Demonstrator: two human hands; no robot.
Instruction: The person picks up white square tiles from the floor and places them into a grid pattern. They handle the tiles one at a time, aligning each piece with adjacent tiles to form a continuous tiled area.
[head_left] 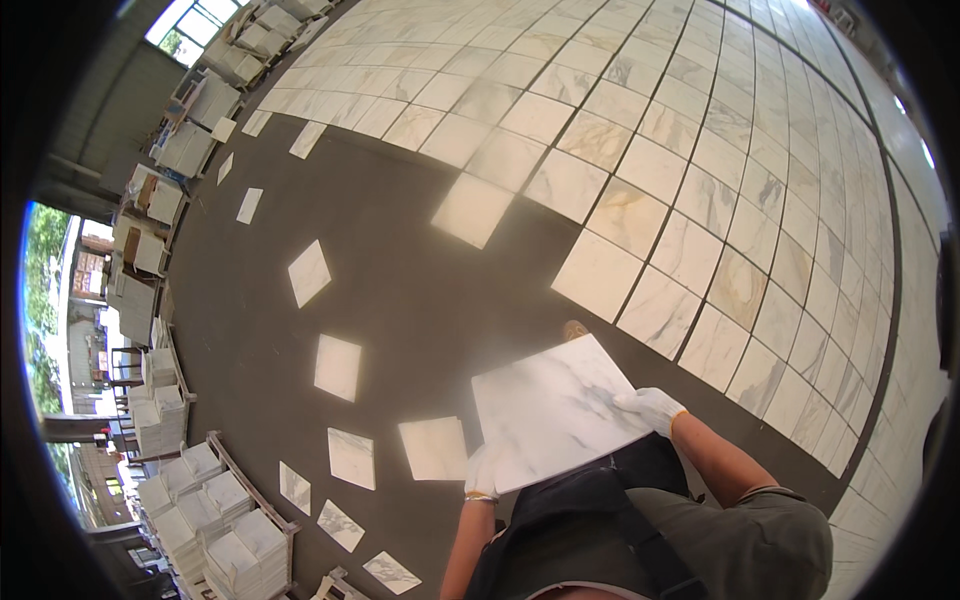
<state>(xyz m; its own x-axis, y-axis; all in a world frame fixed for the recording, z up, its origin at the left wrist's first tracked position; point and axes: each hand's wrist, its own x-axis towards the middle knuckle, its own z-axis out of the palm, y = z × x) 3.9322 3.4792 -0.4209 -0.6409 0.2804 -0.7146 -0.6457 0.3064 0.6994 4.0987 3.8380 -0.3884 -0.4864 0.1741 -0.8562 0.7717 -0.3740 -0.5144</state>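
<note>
Between my two hands I hold a square white marble tile (555,412) with grey veins, level in front of my body. My left hand (482,470), in a white glove, grips its left near corner. At the right edge, my right hand (650,407), also gloved, has its thumb on the top face; the other fingers are hidden beneath. Just left of my left hand, a pale tile (432,448) lies on the dark floor, seemingly with another under it. Beyond the held tile, the tip of a tan shoe (574,329) shows.
Rows of laid marble tiles (690,240) cover the floor ahead and right, with one pale tile (474,210) jutting from their edge. Loose tiles (338,367) are scattered over the dark floor (420,300) at left. Pallets of stacked tiles (235,535) line the left side.
</note>
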